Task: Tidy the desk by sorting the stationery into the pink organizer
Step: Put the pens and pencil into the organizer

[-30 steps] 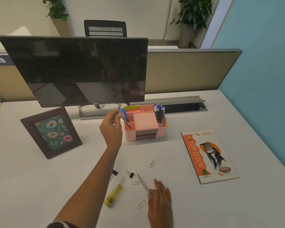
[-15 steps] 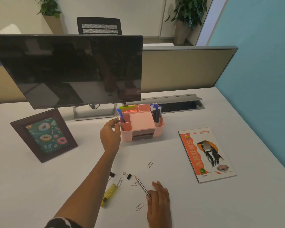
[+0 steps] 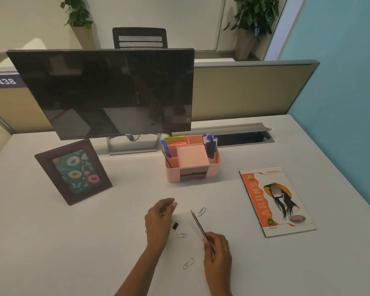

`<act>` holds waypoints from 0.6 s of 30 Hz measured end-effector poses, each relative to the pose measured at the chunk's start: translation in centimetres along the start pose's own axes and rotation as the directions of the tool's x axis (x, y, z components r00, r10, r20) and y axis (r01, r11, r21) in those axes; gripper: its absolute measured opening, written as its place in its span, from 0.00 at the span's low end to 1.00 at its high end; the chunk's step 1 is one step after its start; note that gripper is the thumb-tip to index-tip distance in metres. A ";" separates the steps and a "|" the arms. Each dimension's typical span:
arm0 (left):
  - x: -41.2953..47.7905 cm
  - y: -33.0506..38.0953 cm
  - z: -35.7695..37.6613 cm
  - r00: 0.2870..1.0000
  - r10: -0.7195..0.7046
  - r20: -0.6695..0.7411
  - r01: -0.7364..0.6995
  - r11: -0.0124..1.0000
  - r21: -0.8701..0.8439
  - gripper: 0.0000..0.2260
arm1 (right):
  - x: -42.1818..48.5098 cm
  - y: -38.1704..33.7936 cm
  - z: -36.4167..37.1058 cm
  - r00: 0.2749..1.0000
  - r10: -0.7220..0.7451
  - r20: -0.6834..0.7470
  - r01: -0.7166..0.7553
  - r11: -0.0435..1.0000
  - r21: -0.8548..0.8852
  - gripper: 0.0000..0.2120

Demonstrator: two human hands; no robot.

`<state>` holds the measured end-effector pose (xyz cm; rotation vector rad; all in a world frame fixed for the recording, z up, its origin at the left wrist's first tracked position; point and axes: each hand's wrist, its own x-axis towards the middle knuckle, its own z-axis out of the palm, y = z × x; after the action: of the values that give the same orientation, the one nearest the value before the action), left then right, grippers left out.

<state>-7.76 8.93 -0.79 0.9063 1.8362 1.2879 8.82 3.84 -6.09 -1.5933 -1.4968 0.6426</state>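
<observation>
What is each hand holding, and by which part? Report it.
Right hand: pencil, gripped at its rear end. Left hand: cannot tell.

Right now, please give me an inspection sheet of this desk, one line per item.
Surface: white desk, flat.
Job's things: pink organizer holds pens; pencil, three paper clips and a binder clip outside it.
Clutter: notebook, picture frame.
Hands: right hand holds the pencil; left hand curled above the clips; contents unclear.
Cables: one under the monitor.
Surroundings: partition, chair, plants.
</observation>
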 end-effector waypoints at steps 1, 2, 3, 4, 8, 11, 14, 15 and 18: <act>-0.6 -0.1 0.1 0.999 -0.017 0.047 0.018 1.000 -0.019 0.04 | 0.5 -0.5 -0.1 1.000 0.019 -0.009 -0.019 0.999 0.032 0.09; -1.0 -0.1 0.2 0.995 -0.037 0.092 0.040 0.998 -0.038 0.05 | 0.9 -1.0 -0.1 0.999 0.034 -0.015 -0.033 0.998 0.062 0.10; -1.3 0.1 0.5 0.989 -0.059 0.135 0.067 0.996 -0.056 0.05 | 1.3 -1.5 -0.1 0.999 0.048 -0.019 -0.047 0.995 0.087 0.10; -1.5 0.2 0.7 0.982 -0.079 0.172 0.091 0.994 -0.067 0.07 | 1.7 -2.0 -0.1 0.998 0.063 -0.022 -0.061 0.992 0.111 0.10; -1.5 1.1 1.4 0.952 -0.134 0.274 0.166 0.981 -0.096 0.08 | 2.3 -3.6 0.4 0.993 0.112 -0.027 -0.105 0.975 0.198 0.08; -1.3 1.8 1.8 0.946 -0.142 0.292 0.185 0.975 -0.125 0.06 | 2.6 -4.4 0.9 0.981 0.192 -0.021 -0.181 0.950 0.254 0.07; -1.1 2.1 1.9 0.950 -0.156 0.272 0.195 0.974 -0.119 0.04 | 3.0 -5.1 1.2 0.963 0.271 0.009 -0.260 0.915 0.309 0.07; -1.0 2.3 1.9 0.951 -0.160 0.266 0.196 0.974 -0.115 0.04 | 3.1 -5.3 1.2 0.957 0.289 0.023 -0.280 0.903 0.326 0.07; -0.5 2.8 1.8 0.951 -0.164 0.262 0.199 0.974 -0.112 0.03 | 3.4 -5.7 1.1 0.940 0.335 0.065 -0.332 0.855 0.399 0.06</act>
<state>-5.53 10.05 1.52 0.7684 1.5734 1.1149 5.37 7.08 -1.25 -1.5275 -0.9961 1.0689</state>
